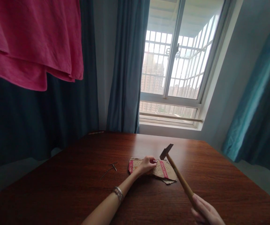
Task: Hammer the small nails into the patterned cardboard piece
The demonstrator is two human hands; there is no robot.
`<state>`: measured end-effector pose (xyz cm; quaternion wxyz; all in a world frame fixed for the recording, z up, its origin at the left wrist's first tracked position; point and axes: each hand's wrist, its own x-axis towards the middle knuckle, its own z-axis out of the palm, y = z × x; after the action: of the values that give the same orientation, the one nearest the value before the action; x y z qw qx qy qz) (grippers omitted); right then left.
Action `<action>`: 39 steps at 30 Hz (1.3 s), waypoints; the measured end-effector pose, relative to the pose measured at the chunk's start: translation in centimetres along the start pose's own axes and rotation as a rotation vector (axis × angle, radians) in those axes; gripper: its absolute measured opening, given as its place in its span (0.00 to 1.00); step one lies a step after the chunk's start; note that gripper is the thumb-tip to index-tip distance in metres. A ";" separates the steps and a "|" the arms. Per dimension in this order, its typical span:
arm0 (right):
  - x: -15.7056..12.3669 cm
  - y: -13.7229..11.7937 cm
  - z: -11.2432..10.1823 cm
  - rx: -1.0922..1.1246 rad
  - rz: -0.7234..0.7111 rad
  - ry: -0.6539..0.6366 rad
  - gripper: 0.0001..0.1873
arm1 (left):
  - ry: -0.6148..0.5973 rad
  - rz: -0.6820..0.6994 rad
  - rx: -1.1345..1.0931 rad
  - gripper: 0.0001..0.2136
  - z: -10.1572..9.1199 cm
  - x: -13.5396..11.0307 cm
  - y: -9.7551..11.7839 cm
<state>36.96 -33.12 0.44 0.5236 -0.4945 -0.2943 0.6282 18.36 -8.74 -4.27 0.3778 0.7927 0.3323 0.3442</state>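
A hammer with a wooden handle and a dark metal head is in my right hand, whose fingers wrap round the lower end of the handle. Its head is raised just right of my left hand. That hand rests on a perforated piece of cardboard with pink bands and many small dots or holes. The left fingers are pinched together, and whatever is between them is too small to make out. Another cardboard layer shows under the piece's lower right edge. A bracelet circles my left wrist.
Several thin metal pins or rods lie left of the cardboard on the brown wooden table. Beyond the far edge are a blue curtain and a barred window. A pink cloth hangs at upper left.
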 end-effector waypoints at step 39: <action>0.8 0.3 1.3 -0.011 -0.078 -0.023 0.40 | -0.015 -0.006 0.039 0.09 0.1 0.3 -0.7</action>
<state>35.72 -32.29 0.40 0.5414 -0.4783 -0.3228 0.6115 18.43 -8.27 -4.82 0.3659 0.8015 0.3386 0.3303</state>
